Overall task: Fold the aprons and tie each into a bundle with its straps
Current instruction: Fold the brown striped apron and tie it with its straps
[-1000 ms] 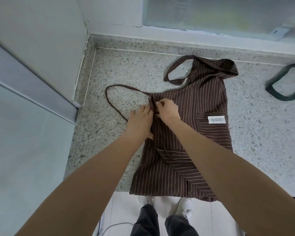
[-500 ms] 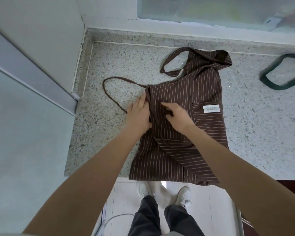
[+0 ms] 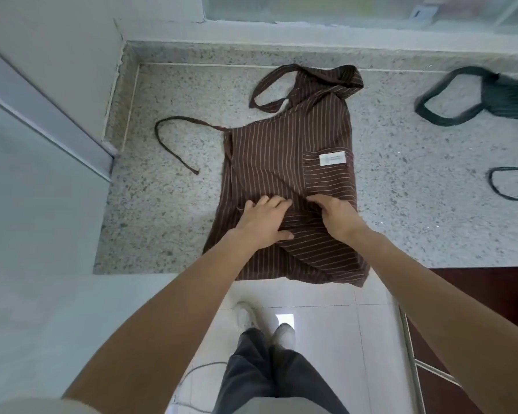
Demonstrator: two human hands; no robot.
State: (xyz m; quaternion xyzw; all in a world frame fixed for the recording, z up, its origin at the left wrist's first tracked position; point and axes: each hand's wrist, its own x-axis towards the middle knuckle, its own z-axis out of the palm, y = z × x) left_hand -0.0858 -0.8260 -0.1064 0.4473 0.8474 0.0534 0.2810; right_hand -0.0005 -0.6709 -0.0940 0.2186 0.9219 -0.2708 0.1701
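Both hands have slid down the brown apron [image 3: 290, 150] toward its lower half. The left hand [image 3: 265, 221] presses flat, fingers spread; the right hand [image 3: 338, 215] pinches a fold on the desk [image 3: 431, 204].

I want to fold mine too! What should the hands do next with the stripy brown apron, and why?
Probably smooth the cloth flat. Both hands, left hand and right hand, press on the brown apron, which lies folded lengthwise but wrinkled between them, and its waist strap lies loose, not yet tied.

A speckled stone counter [image 3: 431, 204] meets a window sill [image 3: 311, 34]; below, white shoes [image 3: 283, 334] on pale floor tiles [image 3: 326, 309].
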